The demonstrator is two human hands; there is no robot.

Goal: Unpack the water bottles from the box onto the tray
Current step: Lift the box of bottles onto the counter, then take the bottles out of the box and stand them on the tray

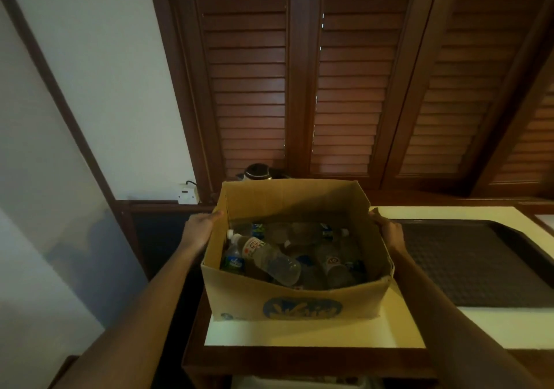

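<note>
An open cardboard box (299, 304) with a blue logo on its front stands on the left part of a cream-topped table (299, 333). Several clear plastic water bottles (269, 256) lie jumbled inside it. My left hand (201, 226) grips the box's left wall near the top edge. On the opposite wall my right hand (388, 231) holds the box. A dark, empty plastic tray (467, 262) lies on the table just right of the box.
A black kettle (257, 172) stands behind the box. A white wall socket (188, 196) with a plug is at the back left. Brown louvred shutters (344, 88) fill the wall behind. The table's wooden front edge (299, 361) runs close to me.
</note>
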